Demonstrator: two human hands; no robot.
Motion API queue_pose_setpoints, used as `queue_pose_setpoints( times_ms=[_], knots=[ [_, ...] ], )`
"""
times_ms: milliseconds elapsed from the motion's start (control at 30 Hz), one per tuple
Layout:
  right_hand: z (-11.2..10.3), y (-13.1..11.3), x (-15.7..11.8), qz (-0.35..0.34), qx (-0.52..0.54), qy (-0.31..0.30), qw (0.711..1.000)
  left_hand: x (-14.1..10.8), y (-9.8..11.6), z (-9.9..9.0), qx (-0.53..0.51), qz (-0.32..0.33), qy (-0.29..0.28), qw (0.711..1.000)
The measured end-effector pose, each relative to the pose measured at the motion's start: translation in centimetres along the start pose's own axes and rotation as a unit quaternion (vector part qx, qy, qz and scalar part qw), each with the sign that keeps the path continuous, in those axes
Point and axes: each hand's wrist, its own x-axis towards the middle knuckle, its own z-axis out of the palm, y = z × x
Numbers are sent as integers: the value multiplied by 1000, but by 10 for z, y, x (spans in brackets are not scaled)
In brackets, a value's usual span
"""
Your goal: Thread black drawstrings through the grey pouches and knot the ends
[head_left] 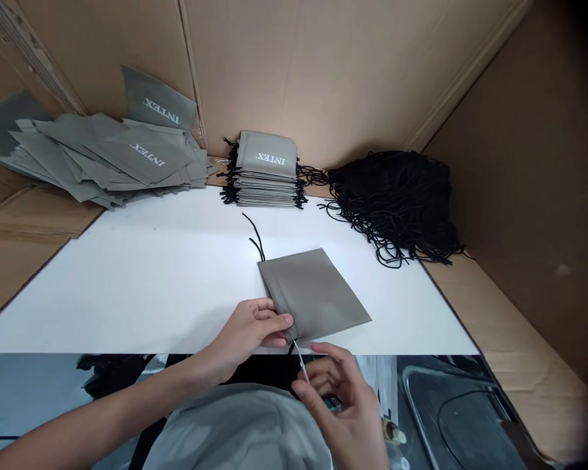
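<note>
A flat grey fabric drawstring pouch (318,294) lies tilted on the white table, blank side up. Two black cord ends (257,241) stick out from its far left corner. My left hand (259,326) pinches the pouch's left edge near the front corner, thumb on top. My right hand (340,398), just past the table's front edge, grips a thin metal needle-like tool (300,360) between thumb and fingers. The tool's tip meets the pouch's near corner, where a bit of black cord shows. My fingers hide the tool's rear end.
Loose grey pouches (127,150) marked INTEX are heaped at the back left. A neat stack of corded pouches (267,170) stands at the back middle. A tangled pile of black cords (396,202) sits at the back right. Cardboard walls (323,72) enclose the white table (127,281).
</note>
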Motion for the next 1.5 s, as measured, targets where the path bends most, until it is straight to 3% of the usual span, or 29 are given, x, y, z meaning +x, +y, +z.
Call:
queue_pose_setpoints(
  times_ms=[100, 167, 500, 700, 767, 867, 933, 1033, 1133, 1300, 1500],
  knots=[
    [0, 3, -4, -147, -49, -16, 988, 0, -2, -2, -13, 1, -8, 1000],
    [2, 6, -3, -209, -62, -24, 976, -1, -3, -2, -17, 4, -8, 1000],
    [4, 8, 10, -266, -59, -18, 962, -5, 3, -4, -8, -37, -31, 999],
    [2, 13, 11, -223, -51, -4, 973, -3, 4, -9, 15, -49, -44, 998],
    [3, 15, 8, -219, -45, 12, 975, 0, 4, -10, 14, -47, -21, 999],
    [3, 19, 2, -206, -42, 38, 977, 7, 8, -14, -6, 11, 39, 999],
    [2, 21, -1, -160, -37, 62, 985, 12, 12, -18, -14, 57, 60, 997],
    [-2, 21, 1, -57, -20, 87, 994, 17, 15, -23, -8, 76, 68, 995],
    [-7, 17, 7, 8, -4, 59, 998, 18, 14, -24, -10, 79, 74, 994],
    [-14, 14, 15, 19, 60, 26, 998, 18, 8, -22, -24, 88, 43, 995],
    [-13, 18, 14, 13, 77, 69, 995, 15, 9, -20, -29, 76, 39, 996]
  ],
)
